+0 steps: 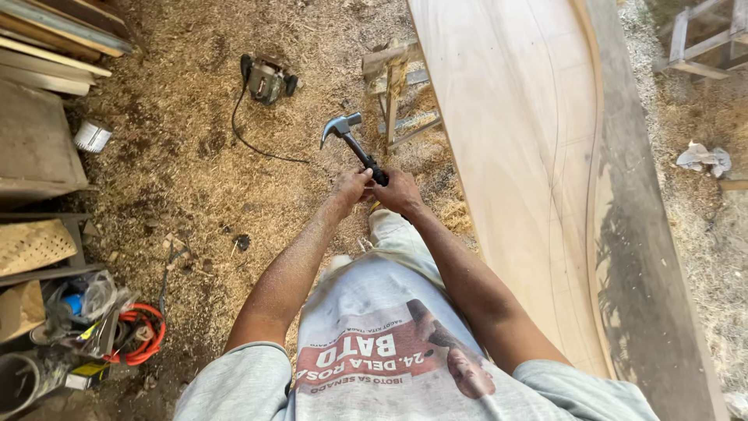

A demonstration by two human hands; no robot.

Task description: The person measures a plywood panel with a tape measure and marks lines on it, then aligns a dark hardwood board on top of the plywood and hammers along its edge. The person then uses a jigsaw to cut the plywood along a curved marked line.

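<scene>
A claw hammer (347, 136) with a steel head and a black handle is held out in front of me, its head pointing up and to the left. My left hand (350, 188) and my right hand (397, 191) meet at the lower end of the handle. My right hand wraps around the grip. My left hand touches the handle's end beside it. A large pale plywood sheet (514, 148) with a curved pencil line lies just right of my hands.
Sawdust covers the ground (195, 179). A corded power tool (266, 79) lies ahead on the left, a wooden trestle (396, 86) beyond the hammer. Boards and a small tin (93, 136) sit far left, orange cable (144, 335) and clutter at lower left.
</scene>
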